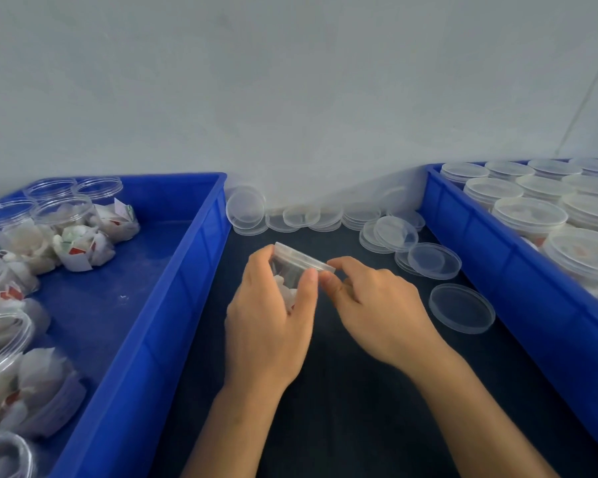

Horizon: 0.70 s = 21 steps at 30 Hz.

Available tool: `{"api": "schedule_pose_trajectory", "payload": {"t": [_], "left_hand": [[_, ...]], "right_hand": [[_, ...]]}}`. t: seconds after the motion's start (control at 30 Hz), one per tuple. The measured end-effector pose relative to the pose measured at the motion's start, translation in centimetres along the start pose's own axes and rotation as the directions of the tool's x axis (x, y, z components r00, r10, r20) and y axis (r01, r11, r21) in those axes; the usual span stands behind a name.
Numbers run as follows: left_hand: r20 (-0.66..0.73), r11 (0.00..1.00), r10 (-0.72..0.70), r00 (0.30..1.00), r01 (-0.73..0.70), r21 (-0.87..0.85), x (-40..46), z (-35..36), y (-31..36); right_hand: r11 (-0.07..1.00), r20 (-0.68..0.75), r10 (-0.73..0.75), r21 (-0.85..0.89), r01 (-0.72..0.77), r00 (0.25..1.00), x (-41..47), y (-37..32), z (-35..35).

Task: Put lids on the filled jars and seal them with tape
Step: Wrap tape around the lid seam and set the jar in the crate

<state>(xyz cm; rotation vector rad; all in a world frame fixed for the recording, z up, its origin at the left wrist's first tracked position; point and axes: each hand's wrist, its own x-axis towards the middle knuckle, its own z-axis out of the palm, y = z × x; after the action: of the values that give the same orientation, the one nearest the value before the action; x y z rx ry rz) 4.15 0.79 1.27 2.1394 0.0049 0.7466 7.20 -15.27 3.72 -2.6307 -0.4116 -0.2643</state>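
1. No legible text, brand or number anywhere.
2. Red-and-green printed patches on the white paper packets [83, 251] in the left blue crate [173, 270], too blurred to read.

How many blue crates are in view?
2: left crate holds unlidded filled jars; right crate holds lidded jars. Both run past the frame edges.

Two blue crates [173, 305] [497, 257], two hands [270, 326] [380, 312], one held jar [290, 270]
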Motion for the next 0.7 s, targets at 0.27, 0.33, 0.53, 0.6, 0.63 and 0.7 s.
{"api": "schedule_pose_trajectory", "payload": {"t": [0.27, 0.33, 0.53, 0.6, 0.63, 0.7], "left_hand": [[0.02, 0.993, -0.052, 0.998, 0.049, 0.107, 0.9, 0.0, -1.1], [0.04, 0.994, -0.081, 0.996, 0.077, 0.081, 1.2, 0.0, -1.5], [0.066, 0.992, -0.123, 0.99, 0.122, 0.022, 1.7, -0.2, -2.0], [0.068, 0.989, -0.145, 0.987, 0.147, -0.032, 1.7, -0.3, -2.1], [0.069, 0.985, -0.155, 0.986, 0.159, -0.06, 1.7, -0.4, -2.2], [0.072, 0.98, -0.167, 0.983, 0.174, -0.101, 1.8, -0.5, -2.3]], "right_hand": [[0.93, 0.158, -0.022, 0.366, -0.038, 0.987, 0.3, 1.1, 0.2], [0.922, 0.148, -0.027, 0.386, -0.033, 0.989, 0.3, 1.2, 0.3], [0.969, 0.11, -0.018, 0.246, -0.01, 0.994, 0.2, 1.3, 0.1], [0.97, 0.105, -0.02, 0.244, -0.007, 0.994, 0.2, 1.3, -0.1], [0.975, 0.103, -0.027, 0.221, 0.003, 0.994, 0.3, 1.3, -0.1], [0.985, 0.099, -0.041, 0.173, 0.023, 0.994, 0.3, 1.1, -0.1]]}}
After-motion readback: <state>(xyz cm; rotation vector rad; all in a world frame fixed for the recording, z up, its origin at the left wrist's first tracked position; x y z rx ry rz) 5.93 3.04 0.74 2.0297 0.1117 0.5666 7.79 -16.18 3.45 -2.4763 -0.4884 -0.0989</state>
